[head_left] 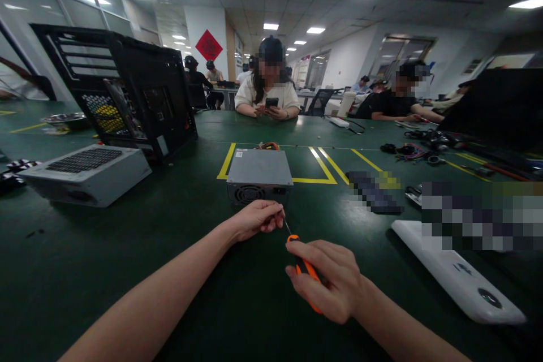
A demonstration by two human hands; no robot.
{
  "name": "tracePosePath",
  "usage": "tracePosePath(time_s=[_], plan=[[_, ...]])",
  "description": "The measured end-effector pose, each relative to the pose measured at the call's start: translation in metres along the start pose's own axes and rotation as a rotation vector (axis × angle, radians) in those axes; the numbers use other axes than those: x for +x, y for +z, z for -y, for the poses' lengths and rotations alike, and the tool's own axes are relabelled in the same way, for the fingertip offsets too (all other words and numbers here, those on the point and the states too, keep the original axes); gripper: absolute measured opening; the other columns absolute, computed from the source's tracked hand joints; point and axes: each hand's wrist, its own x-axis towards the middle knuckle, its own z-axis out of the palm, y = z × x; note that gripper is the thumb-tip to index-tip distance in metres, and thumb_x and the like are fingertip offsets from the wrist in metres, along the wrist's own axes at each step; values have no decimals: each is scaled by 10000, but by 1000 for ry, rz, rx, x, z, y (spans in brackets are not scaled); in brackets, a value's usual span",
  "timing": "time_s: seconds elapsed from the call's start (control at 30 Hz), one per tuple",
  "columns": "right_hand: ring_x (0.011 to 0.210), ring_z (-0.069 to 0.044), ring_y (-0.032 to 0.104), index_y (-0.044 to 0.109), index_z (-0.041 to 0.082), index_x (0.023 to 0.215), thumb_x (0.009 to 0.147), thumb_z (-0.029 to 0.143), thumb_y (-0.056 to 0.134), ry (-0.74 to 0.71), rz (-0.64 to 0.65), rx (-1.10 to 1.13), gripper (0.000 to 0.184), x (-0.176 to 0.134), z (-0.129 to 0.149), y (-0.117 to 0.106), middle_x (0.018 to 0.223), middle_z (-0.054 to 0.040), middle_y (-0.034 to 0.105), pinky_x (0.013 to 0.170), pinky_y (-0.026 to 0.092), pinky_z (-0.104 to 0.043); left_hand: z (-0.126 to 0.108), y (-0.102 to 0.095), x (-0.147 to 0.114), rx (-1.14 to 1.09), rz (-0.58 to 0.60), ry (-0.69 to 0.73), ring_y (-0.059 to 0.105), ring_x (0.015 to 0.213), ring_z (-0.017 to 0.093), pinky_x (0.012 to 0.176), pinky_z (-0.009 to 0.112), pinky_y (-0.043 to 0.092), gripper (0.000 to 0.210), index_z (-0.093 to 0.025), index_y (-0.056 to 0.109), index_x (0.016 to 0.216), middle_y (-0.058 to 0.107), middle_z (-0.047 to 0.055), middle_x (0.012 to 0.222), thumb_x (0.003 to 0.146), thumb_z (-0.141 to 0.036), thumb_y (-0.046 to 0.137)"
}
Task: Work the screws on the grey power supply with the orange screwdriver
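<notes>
Screwdriver, orange and black, lower centre of frame: my right hand is clamped around its handle, shaft slanting up and left. Thumb and fingers of my left hand are drawn together at the shaft's end; whether they pinch the tip or some small part, I cannot tell. Probable reason for the two-handed hold: left steadies the fine end, right has the handle ready to turn.

Grey power supply box sits flat at mid-frame, just beyond my left hand, fan and socket side toward me, likely set so for easy reach. Contact between hand and box: not determinable.

Edges: the box's near side rises right behind my left knuckles, so little room that way. Green tabletop gives space to the lower left and between my forearms; yellow tape runs right of the box. Farther out, a white casing bounds the right of frame; a second power supply and black computer case bound the upper left.
</notes>
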Motion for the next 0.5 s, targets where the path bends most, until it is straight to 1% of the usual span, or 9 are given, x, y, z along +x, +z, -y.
tracePosePath(time_s=[0.03, 0.07, 0.13, 0.23, 0.37, 0.43, 0.5], plan=[[470, -113, 548, 525, 133, 737, 688, 99, 529, 23, 10, 21, 60, 0, 1, 2, 658, -81, 640, 404, 434, -213, 0, 0, 0, -5, -13, 5, 365, 387, 12, 364, 156, 173, 259, -108, 523, 721, 531, -6, 566, 788, -358, 517], [467, -115, 549, 535, 115, 772, 691, 113, 517, 40, 20, 34, 83, 0, 2, 3, 649, -83, 639, 405, 440, -215, 1, -1, 1, -11, -26, 8, 369, 387, 12, 362, 153, 173, 253, -105, 529, 729, 535, -2, 566, 788, -350, 518], [479, -118, 557, 540, 109, 783, 690, 130, 507, 41, 30, 27, 101, 0, 3, 5, 652, -82, 640, 420, 452, -216, 1, -1, 2, -26, -49, 2, 380, 392, 14, 359, 147, 176, 245, -102, 539, 745, 543, 3, 571, 789, -342, 520], [508, -120, 565, 522, 151, 693, 673, 133, 521, -25, 28, -30, 27, 1, 2, 6, 675, -78, 644, 447, 458, -211, 1, -2, 3, -46, -71, -8, 384, 396, 13, 355, 142, 179, 240, -100, 547, 756, 553, 9, 590, 788, -337, 526], [557, -120, 569, 493, 183, 627, 680, 152, 535, -121, 102, -115, 74, 0, 2, 6, 729, -70, 646, 480, 455, -211, -1, -1, 3, -66, -90, -21, 366, 392, 8, 354, 138, 183, 225, -105, 549, 751, 553, 7, 596, 791, -324, 525], [572, -117, 565, 488, 186, 624, 701, 180, 527, -133, 152, -141, 87, -2, 2, 6, 754, -64, 643, 489, 449, -210, -1, 0, 3, -62, -99, -26, 361, 394, 8, 357, 138, 187, 218, -107, 551, 750, 552, 6, 597, 791, -320, 526], [587, -117, 560, 500, 193, 660, 711, 210, 533, -135, 200, -155, 63, -5, 2, 8, 787, -58, 643, 501, 443, -215, -2, 0, 3, -60, -107, -25, 365, 402, 8, 361, 139, 192, 213, -107, 556, 755, 559, 11, 611, 787, -316, 531]])
